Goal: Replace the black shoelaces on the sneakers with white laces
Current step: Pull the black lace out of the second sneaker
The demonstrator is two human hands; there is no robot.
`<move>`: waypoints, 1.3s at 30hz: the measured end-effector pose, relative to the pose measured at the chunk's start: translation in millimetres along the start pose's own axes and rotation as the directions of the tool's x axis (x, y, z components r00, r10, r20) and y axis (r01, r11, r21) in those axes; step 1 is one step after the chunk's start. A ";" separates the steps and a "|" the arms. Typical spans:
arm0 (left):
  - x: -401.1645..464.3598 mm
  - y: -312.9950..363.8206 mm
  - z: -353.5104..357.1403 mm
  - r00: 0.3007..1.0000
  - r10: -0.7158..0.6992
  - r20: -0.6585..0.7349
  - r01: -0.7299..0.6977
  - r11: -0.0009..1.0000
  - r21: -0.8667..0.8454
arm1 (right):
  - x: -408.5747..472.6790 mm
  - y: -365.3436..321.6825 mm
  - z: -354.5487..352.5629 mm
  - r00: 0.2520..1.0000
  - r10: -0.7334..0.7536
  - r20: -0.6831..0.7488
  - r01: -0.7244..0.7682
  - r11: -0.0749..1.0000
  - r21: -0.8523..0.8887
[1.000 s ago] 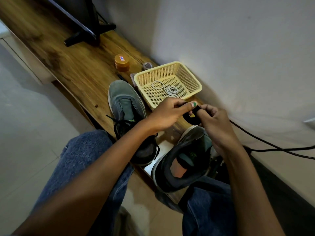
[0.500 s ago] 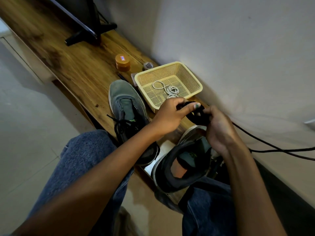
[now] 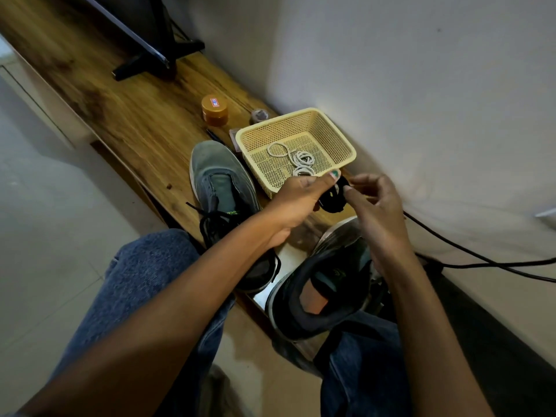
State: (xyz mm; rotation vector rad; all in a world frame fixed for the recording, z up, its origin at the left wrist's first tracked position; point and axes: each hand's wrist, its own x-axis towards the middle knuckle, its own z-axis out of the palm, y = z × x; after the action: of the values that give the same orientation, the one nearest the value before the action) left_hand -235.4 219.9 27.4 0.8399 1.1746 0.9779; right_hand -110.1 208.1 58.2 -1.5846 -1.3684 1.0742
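Wooden counter [image 3: 126,115] along the wall: both hands, left [image 3: 301,200] and right [image 3: 376,203], pinch a bundled black lace [image 3: 332,200] just before the yellow basket [image 3: 261,130] holding white laces [image 3: 301,161]; one sneaker [image 3: 222,194] still laced, the other [image 3: 325,290] nearer.

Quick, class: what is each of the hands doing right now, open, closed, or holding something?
Left hand: closed, gripping the bundled black shoelace.
Right hand: fingers curled, pinching the same black shoelace.
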 end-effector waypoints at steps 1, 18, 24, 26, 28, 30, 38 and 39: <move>0.2 -0.4 -0.2 1.000 0.022 -0.018 -0.021 1.000 0.012 | 0.5 1.4 -0.8 0.996 -0.072 -0.049 0.071 0.997 -0.030; -1.3 0.6 -1.1 0.974 0.164 -0.157 -0.153 0.985 0.081 | -1.4 0.2 2.1 0.997 -0.073 0.017 0.075 0.981 -0.181; 3.4 -3.0 -4.9 0.917 0.367 -0.158 -0.268 0.859 0.436 | -3.4 -6.4 4.2 0.991 0.106 -0.084 -0.096 0.989 0.116; 4.2 -3.5 -5.0 0.930 0.347 -0.120 -0.261 0.856 0.446 | -2.4 -7.0 4.7 0.981 0.185 -0.051 -0.172 0.964 0.201; 5.1 -5.6 -5.7 0.938 0.335 -0.089 -0.255 0.841 0.476 | -1.0 -6.4 4.1 0.968 0.247 -0.035 -0.228 0.934 0.276; 5.4 -6.9 -6.9 0.936 0.345 -0.074 -0.259 0.815 0.519 | -0.1 -5.7 1.3 0.964 0.266 -0.030 -0.243 0.918 0.315; 2.4 3.8 -9.5 0.977 0.214 0.003 -0.208 0.945 0.254 | 4.1 3.0 -6.6 0.975 0.182 -0.125 -0.177 0.983 0.052; 1.0 4.8 -7.0 0.986 0.164 0.036 -0.168 0.967 0.193 | 4.2 3.8 -6.0 0.974 0.179 -0.137 -0.176 0.984 0.037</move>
State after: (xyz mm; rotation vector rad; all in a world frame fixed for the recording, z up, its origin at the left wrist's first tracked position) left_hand -243.1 222.8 30.1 1.1169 1.2116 0.9982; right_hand -102.9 211.7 56.3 -1.7552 -1.1330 1.0584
